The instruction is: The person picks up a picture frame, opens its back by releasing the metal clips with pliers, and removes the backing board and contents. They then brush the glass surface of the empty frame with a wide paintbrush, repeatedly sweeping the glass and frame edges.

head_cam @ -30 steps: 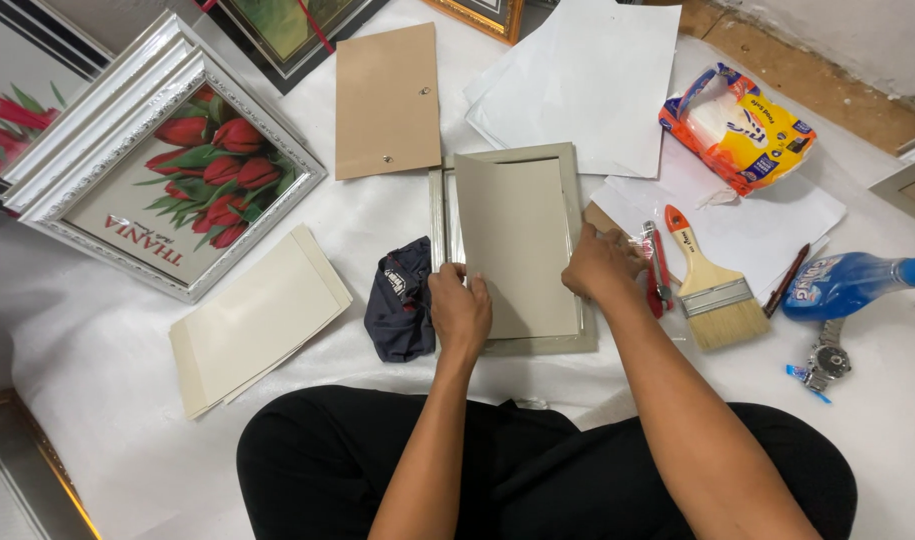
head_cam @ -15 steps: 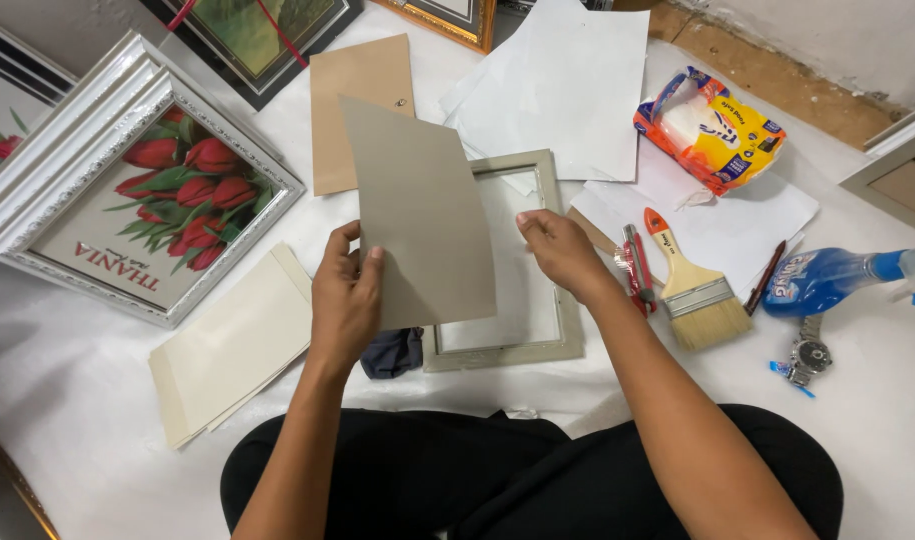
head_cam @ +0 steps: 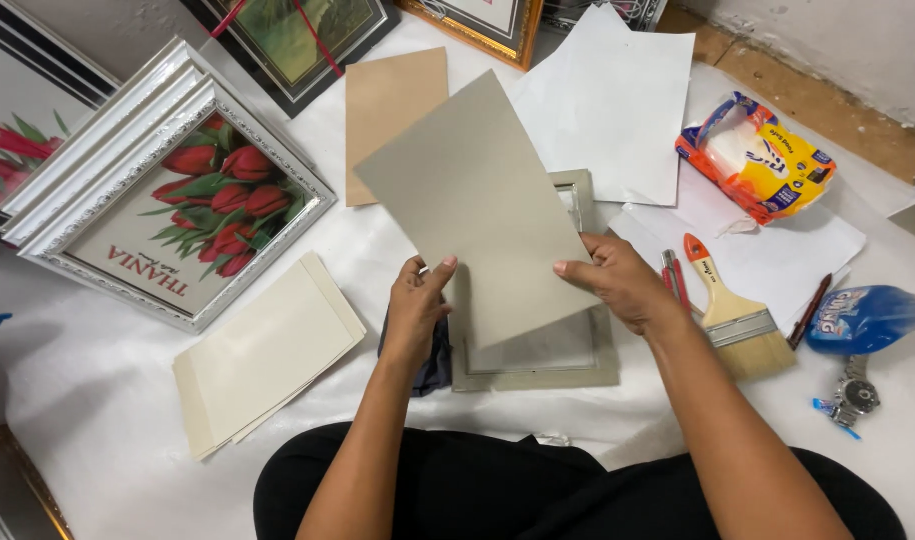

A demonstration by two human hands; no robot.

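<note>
Here, both hands hold a grey board (head_cam: 477, 200) tilted above a small grey frame (head_cam: 587, 372) on the white sheet (head_cam: 77, 400). The left hand (head_cam: 417, 310) pinches the board's lower edge at about 7 o'clock, thumb on the near face. The right hand (head_cam: 622, 282) grips its lower right edge at about 4 o'clock, fingers curled behind. The board hides most of the frame; only the frame's bottom rail, its glass and a strip of the upper right corner show.

A dark cloth (head_cam: 432, 365) lies just beside the frame at 9 o'clock, partly under the left wrist. Further out at 8 o'clock sits a stack of cream cards (head_cam: 267, 355). At 10 o'clock lies a silver-framed tulip picture (head_cam: 172, 215), with more frames behind it. A brown card (head_cam: 392, 110) lies at 12 o'clock, its lower right part covered by the board. White paper (head_cam: 607, 100) lies at 1 o'clock.

On the right, at 3 o'clock, a paintbrush (head_cam: 732, 320) lies just beside the right wrist, with a red tool (head_cam: 674, 278) between it and the hand. A packet (head_cam: 757, 160) sits at 2 o'clock. A blue bottle (head_cam: 867, 318) and a watch (head_cam: 852, 390) lie well apart at 4 o'clock, and a pen (head_cam: 812, 308) lies near the bottle.
</note>
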